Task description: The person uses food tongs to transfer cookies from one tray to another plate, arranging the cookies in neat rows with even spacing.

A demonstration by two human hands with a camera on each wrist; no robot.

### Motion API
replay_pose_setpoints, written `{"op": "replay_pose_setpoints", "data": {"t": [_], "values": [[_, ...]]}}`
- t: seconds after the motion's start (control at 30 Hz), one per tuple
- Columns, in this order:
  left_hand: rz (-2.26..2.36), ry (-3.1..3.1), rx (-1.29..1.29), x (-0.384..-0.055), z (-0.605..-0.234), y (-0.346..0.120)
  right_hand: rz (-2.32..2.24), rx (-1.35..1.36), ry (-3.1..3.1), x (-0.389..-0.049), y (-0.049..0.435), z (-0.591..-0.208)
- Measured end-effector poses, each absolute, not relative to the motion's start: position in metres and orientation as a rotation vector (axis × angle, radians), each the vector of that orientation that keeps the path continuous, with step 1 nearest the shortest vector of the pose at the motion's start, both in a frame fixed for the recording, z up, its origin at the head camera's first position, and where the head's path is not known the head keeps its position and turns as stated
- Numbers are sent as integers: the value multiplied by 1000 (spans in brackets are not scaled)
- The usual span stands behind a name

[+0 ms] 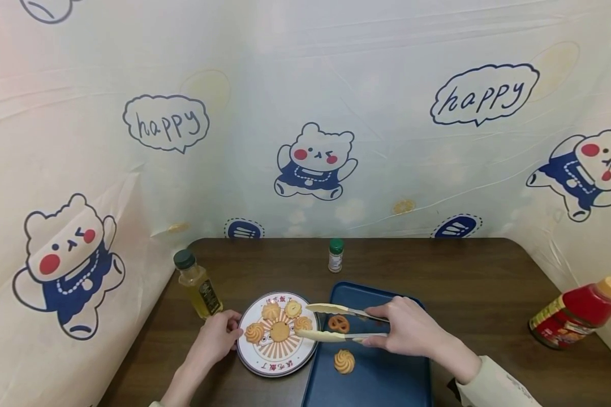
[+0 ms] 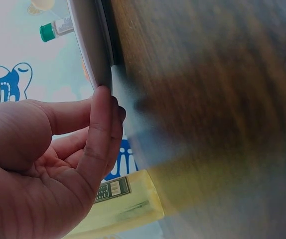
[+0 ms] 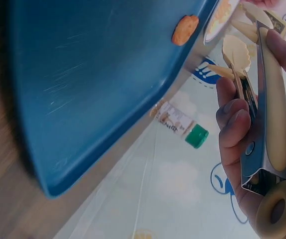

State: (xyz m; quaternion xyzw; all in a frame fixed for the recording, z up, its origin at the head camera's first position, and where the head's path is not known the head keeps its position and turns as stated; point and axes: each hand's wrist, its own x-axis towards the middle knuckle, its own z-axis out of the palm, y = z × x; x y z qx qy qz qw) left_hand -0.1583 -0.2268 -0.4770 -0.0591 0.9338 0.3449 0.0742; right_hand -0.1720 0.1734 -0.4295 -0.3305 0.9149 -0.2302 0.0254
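Note:
My left hand (image 1: 218, 334) is at the left rim of a white printed plate (image 1: 270, 366), its thumb and fingertips (image 2: 101, 99) pinching the edge. Several butter cookies (image 1: 254, 332) lie on the plate. In my right hand (image 1: 407, 328) is a pair of cream-tipped metal tongs (image 1: 331, 336), held with the arms spread apart. Their tips reach over the plate's right side, around a cookie (image 1: 302, 323); whether they touch it I cannot tell. On the blue tray (image 1: 377, 379) beneath the right hand are a pretzel-shaped cookie (image 1: 338, 323) and a swirled cookie (image 1: 344, 362).
An oil bottle (image 1: 199, 285) with a dark green cap stands just behind the left hand. Behind the tray is a small green-capped seasoning jar (image 1: 335, 257). A red sauce bottle (image 1: 572, 316) stands far right on the brown table (image 1: 468, 282). A printed curtain (image 1: 244, 169) surrounds the table.

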Motion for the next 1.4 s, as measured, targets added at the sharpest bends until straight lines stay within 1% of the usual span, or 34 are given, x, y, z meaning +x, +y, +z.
{"op": "replay_pose_setpoints", "data": {"t": [0.23,0.47,0.63,1.03,1.4], "values": [[1032,2807,-169,-159,-478,-227,-738,-1049,2841,-160,198,-428],[1025,2816,-166,-159,-478,-228,-738,-968,2872,-151,219,-428],[1026,2812,-174,-159,-477,-228,-741,-918,2894,-152,229,-437],[1034,2799,-189,-159,-480,-227,-764,-901,2892,-158,234,-460],[1023,2813,-174,-159,-479,-227,-762,-894,2886,-159,233,-466]]}}
